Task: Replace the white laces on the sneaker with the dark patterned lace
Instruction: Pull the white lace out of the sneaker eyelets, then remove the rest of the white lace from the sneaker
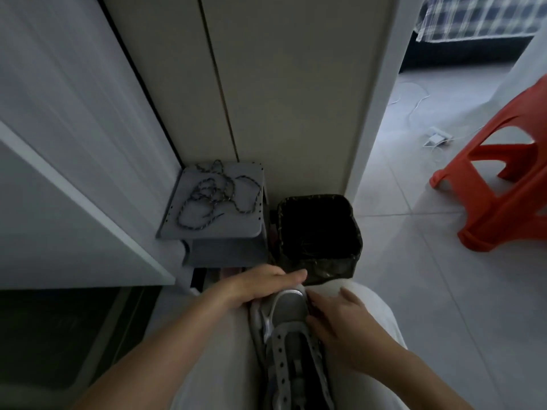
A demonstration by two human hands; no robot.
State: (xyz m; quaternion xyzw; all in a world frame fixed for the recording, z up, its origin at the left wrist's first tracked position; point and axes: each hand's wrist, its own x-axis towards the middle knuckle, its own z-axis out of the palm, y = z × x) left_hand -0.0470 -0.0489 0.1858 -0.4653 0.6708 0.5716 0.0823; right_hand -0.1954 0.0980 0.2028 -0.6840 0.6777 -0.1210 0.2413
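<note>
A grey sneaker [291, 347] lies on my lap between my knees, toe pointing away from me, its rows of eyelets bare with no lace showing. My left hand [260, 287] holds the toe from the left, fingers reaching over the tip. Fingers of my right hand [343, 324] curl against the shoe's right side near the front eyelets. The dark patterned lace [211, 196] lies in a loose tangle on top of a small grey stool [242, 229] ahead of me by the wall. No white lace shows.
A small bin with a dark liner [319, 232] stands right of the grey stool, just beyond my knees. An orange plastic stool [503, 184] is on the tiled floor at the right. White cabinet panels fill the left, with a doorway at far right.
</note>
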